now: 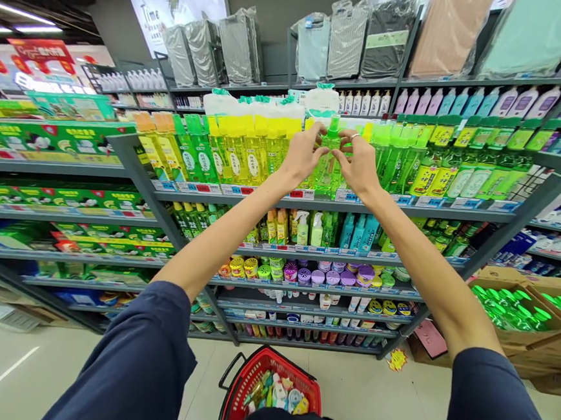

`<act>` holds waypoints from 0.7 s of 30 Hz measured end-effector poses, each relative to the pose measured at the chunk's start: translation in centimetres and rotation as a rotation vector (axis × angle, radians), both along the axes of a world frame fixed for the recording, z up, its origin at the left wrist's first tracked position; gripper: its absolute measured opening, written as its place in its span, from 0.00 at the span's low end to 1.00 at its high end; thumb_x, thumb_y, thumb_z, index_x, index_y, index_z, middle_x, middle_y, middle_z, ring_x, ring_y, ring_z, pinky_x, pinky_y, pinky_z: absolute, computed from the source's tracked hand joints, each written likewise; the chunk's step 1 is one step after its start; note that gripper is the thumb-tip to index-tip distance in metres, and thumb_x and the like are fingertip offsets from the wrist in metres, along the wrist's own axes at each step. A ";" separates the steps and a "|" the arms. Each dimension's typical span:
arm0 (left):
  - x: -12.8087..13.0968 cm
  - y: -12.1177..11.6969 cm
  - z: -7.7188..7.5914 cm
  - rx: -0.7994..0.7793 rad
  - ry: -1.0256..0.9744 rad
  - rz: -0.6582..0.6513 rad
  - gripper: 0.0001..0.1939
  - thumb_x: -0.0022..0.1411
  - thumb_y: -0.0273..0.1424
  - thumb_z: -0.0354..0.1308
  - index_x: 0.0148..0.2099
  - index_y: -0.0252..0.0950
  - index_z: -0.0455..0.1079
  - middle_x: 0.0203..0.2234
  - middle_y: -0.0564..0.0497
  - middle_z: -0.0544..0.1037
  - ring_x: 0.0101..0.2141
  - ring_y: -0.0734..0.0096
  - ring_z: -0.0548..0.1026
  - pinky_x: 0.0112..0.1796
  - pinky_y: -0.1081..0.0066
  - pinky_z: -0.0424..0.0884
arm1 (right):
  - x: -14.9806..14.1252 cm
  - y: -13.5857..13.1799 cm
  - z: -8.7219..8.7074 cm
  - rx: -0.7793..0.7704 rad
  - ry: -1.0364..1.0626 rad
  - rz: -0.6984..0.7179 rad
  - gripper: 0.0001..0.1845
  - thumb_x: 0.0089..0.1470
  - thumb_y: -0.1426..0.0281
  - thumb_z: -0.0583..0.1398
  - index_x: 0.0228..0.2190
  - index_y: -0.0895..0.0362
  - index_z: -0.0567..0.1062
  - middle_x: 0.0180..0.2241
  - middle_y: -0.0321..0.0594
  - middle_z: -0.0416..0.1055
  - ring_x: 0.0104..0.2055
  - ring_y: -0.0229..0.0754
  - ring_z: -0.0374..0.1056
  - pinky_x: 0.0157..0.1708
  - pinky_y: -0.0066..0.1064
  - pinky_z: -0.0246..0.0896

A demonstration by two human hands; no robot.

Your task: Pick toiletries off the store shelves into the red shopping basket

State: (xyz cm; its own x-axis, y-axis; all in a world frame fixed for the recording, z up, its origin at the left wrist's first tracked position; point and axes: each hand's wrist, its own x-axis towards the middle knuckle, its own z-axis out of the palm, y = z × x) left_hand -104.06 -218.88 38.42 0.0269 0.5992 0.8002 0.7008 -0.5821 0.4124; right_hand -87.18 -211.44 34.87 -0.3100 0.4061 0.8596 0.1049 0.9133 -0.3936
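Both my arms reach forward to the top shelf (262, 199) of a store rack. My left hand (306, 148) and my right hand (357, 154) hold a green bottle (333, 140) between them, fingers curled about its upper part from either side. Its cap is green, and its body looks clear green. To the left of my hands stands a row of yellow bottles (253, 149). Slim green bottles (401, 161) line the shelf to the right. The lower part of the held bottle merges with green bottles around it.
A red shopping basket (233, 413) with several items sits on the floor below me. Cartons of green-topped bottles (510, 309) stand at the right. Green boxes (53, 140) fill shelves at the left. Lower shelves hold spray bottles (302, 228) and round purple tubs (333, 277).
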 end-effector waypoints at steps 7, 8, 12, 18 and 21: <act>-0.6 1.7 -0.5 0.013 0.004 0.037 0.14 0.67 0.29 0.69 0.54 0.35 0.76 0.40 0.40 0.84 0.46 0.53 0.83 0.52 0.50 0.76 | -0.5 0.9 -0.1 -0.025 0.029 0.001 0.27 0.67 0.53 0.63 0.61 0.52 0.75 0.52 0.51 0.76 0.51 0.55 0.76 0.49 0.54 0.80; -0.8 1.9 -0.6 0.013 0.007 0.037 0.14 0.67 0.29 0.69 0.53 0.35 0.76 0.39 0.41 0.84 0.45 0.53 0.83 0.52 0.50 0.76 | -0.5 1.1 -0.2 -0.027 0.028 0.004 0.27 0.67 0.52 0.63 0.60 0.53 0.76 0.51 0.51 0.76 0.49 0.54 0.76 0.48 0.54 0.81; -1.3 2.8 -0.9 -0.002 0.007 0.054 0.13 0.64 0.26 0.70 0.51 0.35 0.78 0.34 0.43 0.84 0.42 0.54 0.82 0.53 0.50 0.76 | -0.9 1.9 -0.7 -0.031 0.017 0.000 0.28 0.66 0.50 0.64 0.59 0.52 0.79 0.49 0.49 0.77 0.47 0.53 0.76 0.47 0.53 0.80; -1.5 4.3 -1.8 0.007 -0.038 0.086 0.12 0.59 0.19 0.72 0.46 0.34 0.82 0.27 0.46 0.82 0.41 0.51 0.82 0.55 0.45 0.73 | -1.7 2.4 -1.6 -0.014 0.033 -0.059 0.22 0.66 0.59 0.65 0.57 0.55 0.83 0.46 0.51 0.76 0.44 0.54 0.75 0.45 0.57 0.80; -1.1 3.9 -1.5 -0.036 0.072 0.193 0.08 0.63 0.21 0.70 0.45 0.34 0.83 0.29 0.45 0.83 0.42 0.49 0.81 0.54 0.46 0.73 | -1.9 2.3 -1.8 0.022 -0.006 -0.134 0.21 0.68 0.63 0.63 0.57 0.57 0.82 0.47 0.51 0.75 0.42 0.53 0.75 0.47 0.56 0.78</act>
